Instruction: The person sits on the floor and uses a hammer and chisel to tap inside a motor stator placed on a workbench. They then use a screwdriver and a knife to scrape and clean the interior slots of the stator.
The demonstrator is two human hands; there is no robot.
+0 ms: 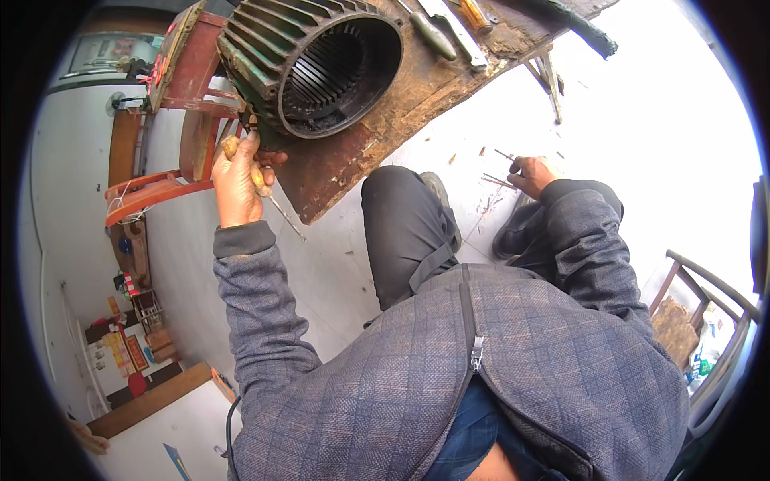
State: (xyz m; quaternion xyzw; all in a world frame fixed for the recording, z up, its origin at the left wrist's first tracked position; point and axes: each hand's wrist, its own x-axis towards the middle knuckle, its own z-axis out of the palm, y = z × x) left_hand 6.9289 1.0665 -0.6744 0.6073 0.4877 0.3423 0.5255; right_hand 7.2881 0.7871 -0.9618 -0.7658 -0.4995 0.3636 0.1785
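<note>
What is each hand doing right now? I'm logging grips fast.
Left hand: closed on a screwdriver beside the motor housing.
Right hand: down at thin sticks on the floor; grip cannot be told.

Motor stator housing (313, 64): a green, ribbed cast cylinder, lying on its side on the worn wooden bench (385, 120), with the open end facing the viewer. The bore shows dark, evenly spaced lamination slots, with no windings visible.

Screwdriver (261, 180): a pale wooden handle with a thin metal shaft. The left hand (237, 180) has its grip closed around the handle, just below the lower rim of the housing. The shaft points down and to the right.

Thin strips (497, 180): narrow sticks on the pale floor. The right hand (531, 175) is on them, fingers curled.
</note>
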